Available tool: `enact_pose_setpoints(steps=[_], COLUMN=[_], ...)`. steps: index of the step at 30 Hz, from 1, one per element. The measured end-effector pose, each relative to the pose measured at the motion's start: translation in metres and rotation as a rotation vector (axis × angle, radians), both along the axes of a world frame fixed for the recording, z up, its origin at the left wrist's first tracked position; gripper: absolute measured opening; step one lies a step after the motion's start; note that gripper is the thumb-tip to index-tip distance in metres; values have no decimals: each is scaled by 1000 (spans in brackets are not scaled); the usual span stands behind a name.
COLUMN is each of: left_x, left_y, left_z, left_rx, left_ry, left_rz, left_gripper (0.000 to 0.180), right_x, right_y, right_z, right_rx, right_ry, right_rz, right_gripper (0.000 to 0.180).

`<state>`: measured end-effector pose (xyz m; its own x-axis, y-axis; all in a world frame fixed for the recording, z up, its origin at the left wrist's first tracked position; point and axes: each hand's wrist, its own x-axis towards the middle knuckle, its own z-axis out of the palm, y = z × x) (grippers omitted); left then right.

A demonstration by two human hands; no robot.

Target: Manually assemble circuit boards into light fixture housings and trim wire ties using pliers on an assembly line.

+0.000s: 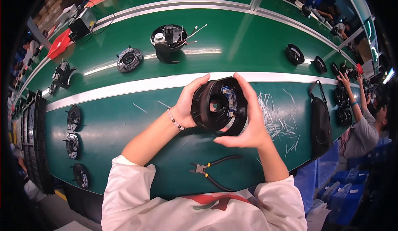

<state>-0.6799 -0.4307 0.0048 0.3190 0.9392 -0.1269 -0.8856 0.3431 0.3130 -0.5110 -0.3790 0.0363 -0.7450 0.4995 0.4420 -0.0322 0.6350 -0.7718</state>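
Note:
Between my two hands is a round black plastic housing [200, 106], tilted so that its inside shows. A blue circuit board [229, 102] sits along its inner right side, and a hole opens at its centre. My left hand [185, 105] grips the housing's left side, fingers partly hidden behind it. Around the right rim curls my right hand [253, 125], its thumb along the lower edge. Below the housing, diagonal cutters [202, 169] with black and yellow handles lie spread on the green table [166, 181]. Cut white strips [271, 121] are scattered right of my right hand.
Three black round parts [73, 145] line the table's left side, near stacked black trays [35, 135]. Beyond a white rail, a conveyor [232, 36] carries a black shell with wires [169, 40] and other parts. A black pouch [320, 123] lies right; a co-worker [365, 127] reaches beyond it.

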Motion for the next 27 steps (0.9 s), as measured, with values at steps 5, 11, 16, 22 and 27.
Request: enact_pose_setpoints(steps=[5, 11, 16, 22, 27], left_x=[2, 5, -1, 4, 20], left_y=[2, -4, -3, -9, -7], left_z=[-7, -5, -7, -18, -5], left_rx=[7, -22, 139, 252, 231], left_ry=[-5, 54, -39, 84, 99], left_rz=[21, 84, 25, 114, 178], left_gripper=[42, 49, 70, 51, 60], right_x=[0, -11, -16, -17, -21], right_y=[4, -9, -8, -21, -25], right_z=[0, -2, -3, -16, -37], right_rx=[-6, 324, 356, 278, 348], right_ry=[-81, -173, -203, -136, -82], right_rz=[62, -35, -78, -258, -417], right_gripper=[109, 107, 111, 119, 121])
